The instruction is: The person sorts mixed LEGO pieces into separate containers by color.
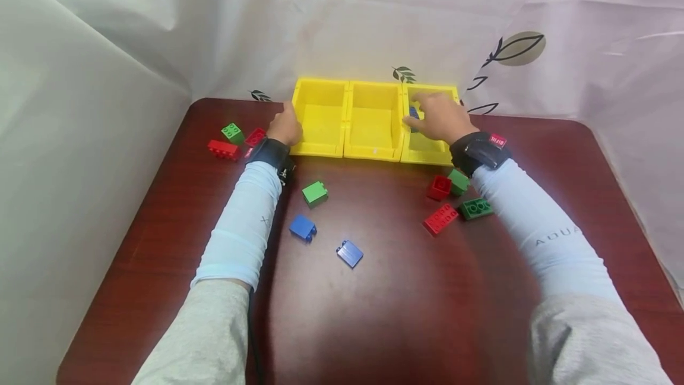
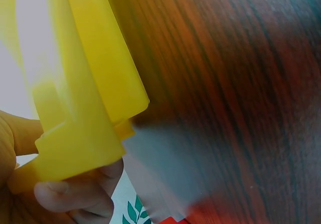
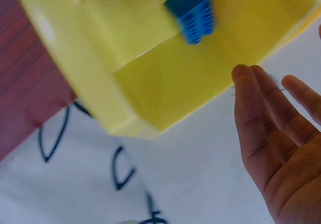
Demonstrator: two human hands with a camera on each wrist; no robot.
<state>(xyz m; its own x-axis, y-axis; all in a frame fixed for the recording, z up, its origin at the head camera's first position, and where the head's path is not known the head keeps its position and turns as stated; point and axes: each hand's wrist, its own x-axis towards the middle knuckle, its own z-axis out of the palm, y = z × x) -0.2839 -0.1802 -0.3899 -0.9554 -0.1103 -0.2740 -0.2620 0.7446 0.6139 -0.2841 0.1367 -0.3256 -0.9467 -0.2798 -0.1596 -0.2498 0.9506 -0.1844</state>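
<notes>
My left hand [image 1: 285,126] grips the left end of a yellow three-compartment bin [image 1: 371,155]. In the left wrist view, its thumb and curled fingers [image 2: 75,196] close around the bin's edge. My right hand [image 1: 440,114] is over the right compartment, holding nothing. Its fingers are spread apart and gently bent in the right wrist view, beside the bin's far rim. Inside that compartment lies a blue toy brick [image 3: 193,10], apart from the fingers. The left and middle compartments show bare yellow floors.
Green [image 1: 233,132] and red bricks [image 1: 223,150] lie near my left wrist. A light green brick [image 1: 315,193] and two blue bricks [image 1: 303,228] sit mid-table. Below my right wrist are red [image 1: 440,219] and dark green bricks [image 1: 477,208]. A white patterned sheet [image 1: 342,22] hangs behind.
</notes>
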